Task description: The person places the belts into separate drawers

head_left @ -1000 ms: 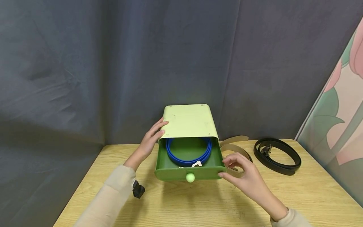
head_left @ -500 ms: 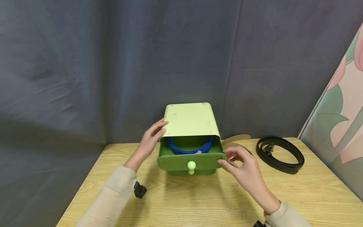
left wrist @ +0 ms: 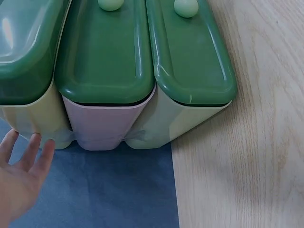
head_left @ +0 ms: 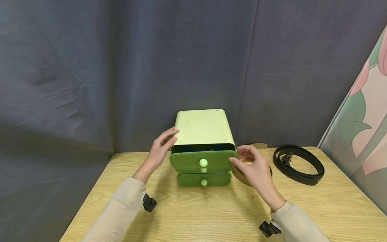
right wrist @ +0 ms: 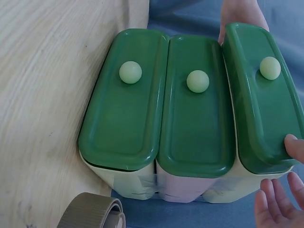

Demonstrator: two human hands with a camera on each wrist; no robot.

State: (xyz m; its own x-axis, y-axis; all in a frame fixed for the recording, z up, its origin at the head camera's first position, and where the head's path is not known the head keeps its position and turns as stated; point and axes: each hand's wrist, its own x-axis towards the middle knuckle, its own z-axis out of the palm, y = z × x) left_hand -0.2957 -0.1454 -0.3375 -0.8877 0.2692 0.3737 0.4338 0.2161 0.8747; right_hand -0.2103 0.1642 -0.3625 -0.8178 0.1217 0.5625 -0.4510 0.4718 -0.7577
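Note:
A small drawer unit (head_left: 204,126) with a pale yellow-green top and green drawer fronts stands on the table. Its top drawer (head_left: 187,162) sticks out a little, and a strip of blue belt (head_left: 217,147) shows in the gap above the front. My left hand (head_left: 158,148) rests against the unit's left side with fingers extended. On the right, the thumb of my right hand (head_left: 257,164) presses the top drawer's front near its right end, its other fingers spread beside the unit. The middle drawer (right wrist: 194,133) and bottom drawer (right wrist: 118,114) are closed.
A tan belt (head_left: 242,178) lies coiled right of the unit, partly hidden behind my right hand. Farther right is a coiled black belt (head_left: 315,169) with a metal buckle. A dark grey curtain (head_left: 181,67) hangs behind the wooden table (head_left: 187,215).
The top drawer has slid back into the unit, hiding most of the blue belt. My right hand has moved forward with it; my left hand has stayed on the unit's side.

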